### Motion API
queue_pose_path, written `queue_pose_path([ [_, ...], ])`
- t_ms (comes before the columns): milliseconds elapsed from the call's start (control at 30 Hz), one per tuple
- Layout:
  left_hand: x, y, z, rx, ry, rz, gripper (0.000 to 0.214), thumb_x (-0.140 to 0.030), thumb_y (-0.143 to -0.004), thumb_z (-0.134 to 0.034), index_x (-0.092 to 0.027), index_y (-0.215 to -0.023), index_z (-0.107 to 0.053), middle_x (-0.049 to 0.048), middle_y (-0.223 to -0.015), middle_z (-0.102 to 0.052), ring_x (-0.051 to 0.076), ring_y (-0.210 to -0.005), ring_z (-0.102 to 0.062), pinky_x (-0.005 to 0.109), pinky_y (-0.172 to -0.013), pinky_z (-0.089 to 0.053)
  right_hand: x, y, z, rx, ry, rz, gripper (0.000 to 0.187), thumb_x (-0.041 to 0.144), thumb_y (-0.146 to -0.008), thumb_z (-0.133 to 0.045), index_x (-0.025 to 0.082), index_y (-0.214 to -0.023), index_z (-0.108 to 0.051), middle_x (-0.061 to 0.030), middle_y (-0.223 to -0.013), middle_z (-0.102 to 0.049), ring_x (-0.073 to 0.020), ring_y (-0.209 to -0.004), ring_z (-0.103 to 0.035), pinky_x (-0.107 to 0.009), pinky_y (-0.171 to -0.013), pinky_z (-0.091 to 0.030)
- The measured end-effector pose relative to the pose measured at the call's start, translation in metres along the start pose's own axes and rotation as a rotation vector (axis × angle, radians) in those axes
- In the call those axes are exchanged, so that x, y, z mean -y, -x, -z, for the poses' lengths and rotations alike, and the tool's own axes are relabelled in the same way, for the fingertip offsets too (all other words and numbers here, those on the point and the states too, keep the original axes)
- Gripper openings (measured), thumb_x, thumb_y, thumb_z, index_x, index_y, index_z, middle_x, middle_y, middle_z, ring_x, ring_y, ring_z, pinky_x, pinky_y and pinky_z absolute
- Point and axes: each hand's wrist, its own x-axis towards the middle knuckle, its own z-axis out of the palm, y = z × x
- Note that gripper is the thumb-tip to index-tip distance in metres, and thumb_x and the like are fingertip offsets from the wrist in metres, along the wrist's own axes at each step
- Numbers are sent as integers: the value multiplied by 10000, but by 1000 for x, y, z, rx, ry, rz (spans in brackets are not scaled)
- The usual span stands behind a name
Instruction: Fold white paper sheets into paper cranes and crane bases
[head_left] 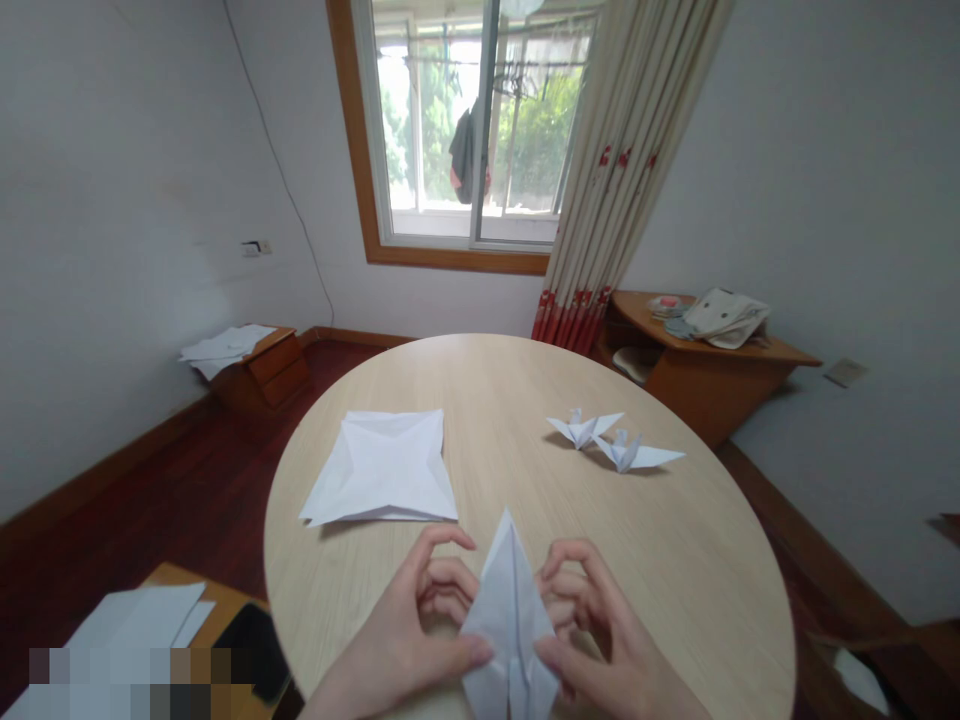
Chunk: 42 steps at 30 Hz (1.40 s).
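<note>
Round pale-wood table (675, 560), white-walled room. At the near edge, both hands are on one paper (510, 600), folded to a narrow kite shape. Left hand (405, 640) pinches its lower left edge, thumb on top, fingers curled in against the side. Right hand (600, 640) mirrors this on the lower right edge. Both are closed on it, and neither is nearer. The long axis runs straight away from the person, with the sharp tip pointing across the table and the split lower end between the thumbs. Whether it is lifted or resting: cannot tell. Beyond, left: creased sheet (382, 465), flat, apart from the hands. Beyond, right: crane (583, 428) and second crane (634, 453), wingtips close together. Farthest: desk (712, 380), curtain (622, 170), window (450, 130).
</note>
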Motion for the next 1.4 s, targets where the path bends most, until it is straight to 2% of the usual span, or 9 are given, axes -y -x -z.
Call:
queue_pose_path([
  [133, 13, 3, -5, 11, -109, -127, 244, -311, -710, -757, -169, -804, -583, 1, -764, -581, 142, -732, -547, 241, -700, -404, -1, 0, -7, 78, 15, 21, 330, 286, -733, -649, 229, -1015, -488, -9, -873, -577, -183, -822, -544, -297, -763, -430],
  [333, 8, 2, -3, 39, -162, -255, 209, -327, -764, -707, -165, -740, -576, 3, -726, -550, 141, -698, -511, 241, -666, -376, 2, -6, -7, 18, 217, 116, 147, 318, -745, -652, 200, -794, -580, -11, -814, -554, -193, -811, -540, -295, -760, -413],
  [500, -4, -2, 5, 25, -172, -221, 233, -301, -714, -756, -168, -733, -565, -6, -737, -527, 129, -686, -490, 225, -639, -378, 5, -5, -1, 2, 199, 136, 209, 399, -835, -631, 192, -811, -649, -35, -850, -607, -183, -807, -575, -274, -724, -442],
  [600, -4, 0, 6, 9, -103, -105, 283, -262, -680, -799, -184, -842, -581, -29, -717, -536, 108, -640, -492, 205, -611, -395, -1, -1, 0, -107, 171, 68, 258, 433, -860, -620, 200, -941, -696, -40, -838, -644, -177, -788, -605, -268, -719, -476],
  [733, 3, 6, 0, -89, -55, -96, 326, -243, -705, -787, -213, -981, -615, -18, -784, -609, 105, -642, -533, 204, -629, -448, -12, 5, 0, -315, 104, 67, 456, 493, -845, -628, 238, -1222, -644, -52, -870, -695, -176, -767, -659, -266, -706, -540],
  [900, 17, 9, -4, -263, -157, -185, 145, -243, -743, -751, -212, -873, -696, 12, -837, -666, 122, -686, -583, 211, -687, -488, -9, 3, 1, -330, 228, 168, 315, 491, -812, -663, 285, -1029, -760, -89, -1020, -741, -245, -929, -684, -330, -828, -561],
  [1067, 23, 8, -6, -362, -85, -204, 258, -253, -747, -752, -239, -993, -675, 31, -912, -709, 168, -825, -656, 224, -728, -516, -5, 1, -1, -244, 45, 174, 261, 503, -770, -709, 271, -853, -795, -97, -1043, -726, -247, -940, -681, -313, -804, -557],
  [1167, 17, 6, -6, -302, -81, -238, 89, -287, -794, -704, -218, -851, -705, 53, -928, -715, 192, -882, -662, 248, -768, -517, -1, 2, -3, -185, -49, 142, 321, 555, -725, -727, 243, -772, -786, -107, -1039, -706, -254, -953, -663, -325, -822, -530],
  [1400, 8, 9, 0, -105, -209, -289, 312, -409, -868, -597, -187, -694, -733, 110, -1148, -637, 250, -958, -634, 358, -888, -465, 0, -4, -3, -286, -38, 71, 265, 488, -802, -670, 227, -838, -699, -56, -887, -691, -215, -829, -651, -293, -741, -508],
])
